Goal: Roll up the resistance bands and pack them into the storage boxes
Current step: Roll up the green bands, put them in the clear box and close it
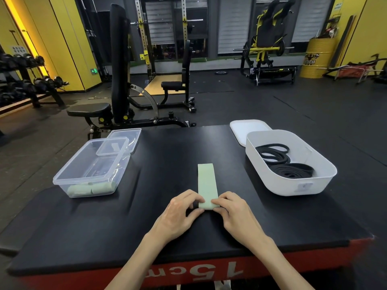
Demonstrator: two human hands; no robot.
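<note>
Band (206,183) at twelve o'clock, near end pinched in my left grip (181,210) and right grip (234,212).
Rolling barely begun; green rolls sit boxed at ten o'clock, black coils at two.

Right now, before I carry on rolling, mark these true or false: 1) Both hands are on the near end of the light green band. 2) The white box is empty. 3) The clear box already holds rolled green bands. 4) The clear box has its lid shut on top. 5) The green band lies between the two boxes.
1) True: the left hand and right hand pinch the near end of the light green band.
2) False: the white box holds coiled black bands.
3) True: rolled green bands sit in the clear box.
4) False: the clear lid is off, tilted against the box's far rim.
5) True.
</note>
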